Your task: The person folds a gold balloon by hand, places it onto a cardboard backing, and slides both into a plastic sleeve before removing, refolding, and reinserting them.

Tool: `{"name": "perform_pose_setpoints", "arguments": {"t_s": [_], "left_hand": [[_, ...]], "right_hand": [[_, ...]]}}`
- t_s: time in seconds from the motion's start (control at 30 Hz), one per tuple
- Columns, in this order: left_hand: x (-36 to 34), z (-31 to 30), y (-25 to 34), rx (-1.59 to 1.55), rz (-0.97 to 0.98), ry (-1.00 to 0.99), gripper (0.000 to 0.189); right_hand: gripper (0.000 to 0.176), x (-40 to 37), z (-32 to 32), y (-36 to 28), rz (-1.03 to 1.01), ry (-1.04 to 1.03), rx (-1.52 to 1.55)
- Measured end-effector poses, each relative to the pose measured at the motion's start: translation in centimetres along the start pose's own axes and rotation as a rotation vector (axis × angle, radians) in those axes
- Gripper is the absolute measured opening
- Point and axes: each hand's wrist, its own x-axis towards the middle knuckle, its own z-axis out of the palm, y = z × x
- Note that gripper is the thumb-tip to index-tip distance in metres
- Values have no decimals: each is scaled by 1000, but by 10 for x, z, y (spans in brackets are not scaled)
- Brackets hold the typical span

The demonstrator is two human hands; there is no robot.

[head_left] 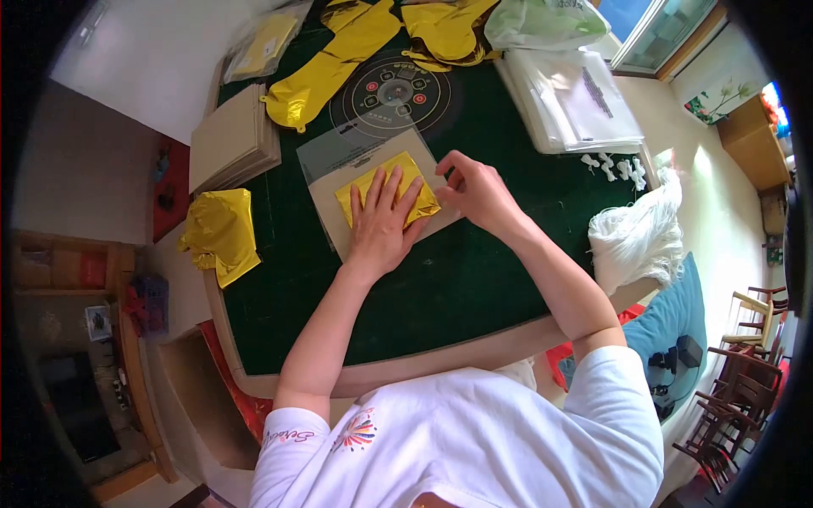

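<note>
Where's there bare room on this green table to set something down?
Bare green tabletop lies between your forearms, toward the near edge. Another free patch separates your right hand from the white string bundle. The far side is crowded with gold foil and plastic bags.

We can read no whole word with certainty. On the left sleeve of the wearer's white T-shirt (474, 432) runs dark red handwritten-style lettering, seemingly starting with a capital S; the rest we cannot settle. The clear plastic bag (318, 158) in the middle of the table carries a few short lines of dark print near its top edge, too small for us to read. A denser dark block of print slants across the stack of clear bags (559, 118) at upper right, also illegible. The pale carrier bag (533, 25) beyond shows green lettering, cut off and unclear. Tiny symbols ring the table's round black panel (395, 91).
</note>
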Motion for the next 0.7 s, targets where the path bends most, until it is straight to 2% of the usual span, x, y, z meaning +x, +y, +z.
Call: {"name": "perform_pose_setpoints", "arguments": {"t_s": [0.03,0.07,0.13,0.17,0.23,0.43,0.53,0.63,0.67,0.7], "left_hand": [[0,-1,0,-5,1,-9,58],[0,-1,0,-10,2,-18,58],[0,0,0,-2,-6,-18,58],[0,0,0,7,-8,-21,58],[0,-1,0,-3,-18,-27,58],[1,-1,0,-13,-26,-42,59],[1,-4,2,-14,-26,-53,59],[2,-5,3,-13,-36,-59,60],[1,-4,2,-14,-36,-61,60],[0,-4,2,-13,-40,-55,60]], "right_hand": [[25,-1,-2,3,-135,62,-107],[25,-4,-3,4,-138,59,-110],[21,-15,-5,-4,-289,61,-297],[21,-18,-4,-8,-294,57,-296],[34,-25,-1,-15,-263,-85,-640],[45,-39,15,-28,-182,-120,-903],[42,-33,2,-24,-111,-181,-767],[32,-22,-12,-7,-54,-18,-527],[32,-22,-15,-6,-62,-21,-530],[31,-21,-18,-4,-203,-34,-489]]}}
